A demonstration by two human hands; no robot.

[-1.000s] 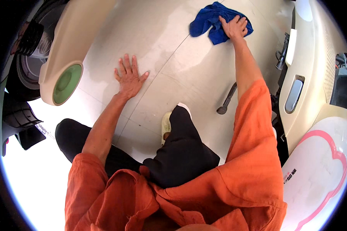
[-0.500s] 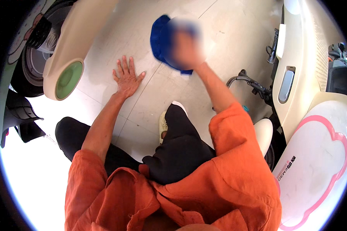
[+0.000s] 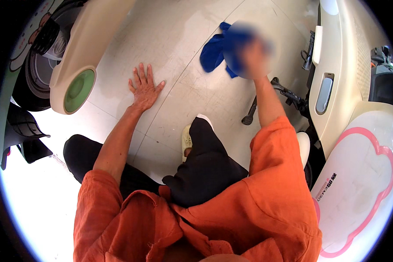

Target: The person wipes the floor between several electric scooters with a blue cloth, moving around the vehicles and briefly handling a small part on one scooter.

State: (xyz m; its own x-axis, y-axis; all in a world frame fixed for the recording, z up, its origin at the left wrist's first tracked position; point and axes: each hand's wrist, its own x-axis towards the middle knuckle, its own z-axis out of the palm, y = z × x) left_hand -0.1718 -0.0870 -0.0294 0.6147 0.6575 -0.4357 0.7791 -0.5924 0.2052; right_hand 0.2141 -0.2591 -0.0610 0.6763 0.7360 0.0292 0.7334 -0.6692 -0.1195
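Observation:
My left hand point(image 3: 145, 89) lies flat on the pale floor, fingers spread, holding nothing. Farther off to the right, my right hand point(image 3: 254, 57) is on a blue cloth point(image 3: 213, 53) on the floor. A blur covers that hand and part of the cloth, so its fingers do not show clearly. Loose folds of the cloth spread out to the left of the hand.
A cream scooter body with a green round panel point(image 3: 79, 90) stands at the left. Close on the right is another cream scooter point(image 3: 343, 83), its black kickstand point(image 3: 249, 117) reaching toward my right forearm. My foot in a pale shoe point(image 3: 187, 140) rests on the floor point(image 3: 170, 126).
My right hand has moved to the right across the floor, and the blue cloth has gone with it. The kickstand's end now shows. My left hand has stayed in place.

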